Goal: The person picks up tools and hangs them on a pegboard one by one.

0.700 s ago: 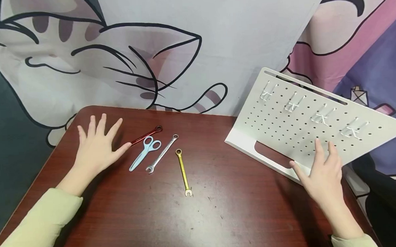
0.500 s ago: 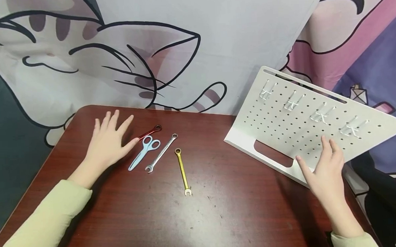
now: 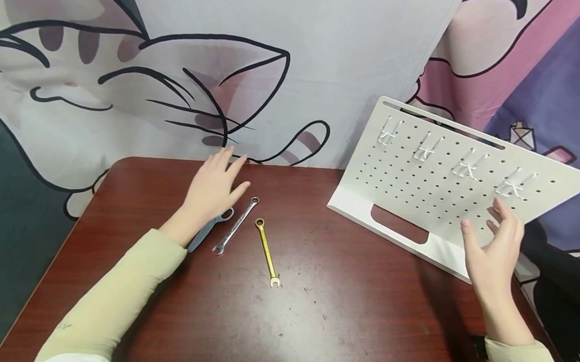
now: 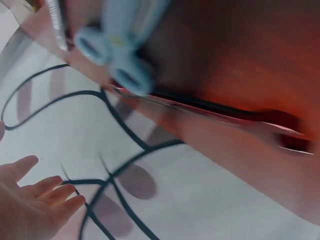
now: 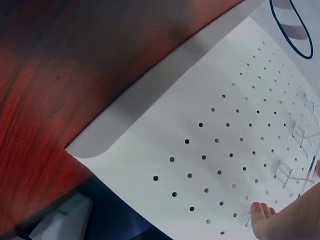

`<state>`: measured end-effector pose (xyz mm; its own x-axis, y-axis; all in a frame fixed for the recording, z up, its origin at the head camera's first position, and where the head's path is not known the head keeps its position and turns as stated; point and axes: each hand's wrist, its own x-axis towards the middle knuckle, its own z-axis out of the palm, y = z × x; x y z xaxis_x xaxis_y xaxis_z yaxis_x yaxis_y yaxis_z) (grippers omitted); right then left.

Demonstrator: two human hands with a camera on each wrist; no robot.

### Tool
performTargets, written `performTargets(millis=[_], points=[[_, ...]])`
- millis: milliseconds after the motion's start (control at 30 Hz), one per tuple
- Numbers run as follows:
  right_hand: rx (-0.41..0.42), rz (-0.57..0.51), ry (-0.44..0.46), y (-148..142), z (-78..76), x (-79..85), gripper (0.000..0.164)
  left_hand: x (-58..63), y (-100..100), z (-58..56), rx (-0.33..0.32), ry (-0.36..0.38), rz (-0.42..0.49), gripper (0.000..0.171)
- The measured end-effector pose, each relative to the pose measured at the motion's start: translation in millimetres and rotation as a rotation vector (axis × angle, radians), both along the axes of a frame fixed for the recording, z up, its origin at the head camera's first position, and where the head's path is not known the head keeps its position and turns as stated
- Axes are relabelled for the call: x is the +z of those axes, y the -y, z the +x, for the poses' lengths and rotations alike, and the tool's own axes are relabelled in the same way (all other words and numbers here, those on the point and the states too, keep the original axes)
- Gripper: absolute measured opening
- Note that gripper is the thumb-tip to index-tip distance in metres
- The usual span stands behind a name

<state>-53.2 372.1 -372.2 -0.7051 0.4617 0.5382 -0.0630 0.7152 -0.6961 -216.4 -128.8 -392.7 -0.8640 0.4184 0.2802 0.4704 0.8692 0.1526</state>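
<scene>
Blue scissors (image 3: 202, 234) lie partly behind the left hand (image 3: 211, 187) in the head view, its fingers extended toward the far side, thumb apart, gripping nothing visible. Just near and right of the thumb is the silver wrench (image 3: 236, 226), its long axis running near left to far right; the yellow wrench (image 3: 268, 252) lies farther right. The right hand (image 3: 497, 247), well away from these, is at the pegboard (image 3: 436, 188), fingers bent, thumb apart. In the left wrist view, the red wrench (image 4: 210, 112) slants beside the scissors' handles, on the near side of the slightly spread fingers, apart from them. In the right wrist view, the fingertips are close to the board; I cannot tell if they touch.
</scene>
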Motion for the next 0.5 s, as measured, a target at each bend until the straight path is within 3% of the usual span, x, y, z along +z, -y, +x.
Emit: performTargets(millis=[200,500], points=[[-0.043,-0.142,-0.14,-2,-3.7,7.8,0.055,7.9,-35,-9.7,-0.058,-0.025,0.036,0.059],[-0.131,-0.301,-0.231,-15,-7.2,17.9,0.042,15.9,-84,-26.7,-0.115,-0.002,0.172,0.052]])
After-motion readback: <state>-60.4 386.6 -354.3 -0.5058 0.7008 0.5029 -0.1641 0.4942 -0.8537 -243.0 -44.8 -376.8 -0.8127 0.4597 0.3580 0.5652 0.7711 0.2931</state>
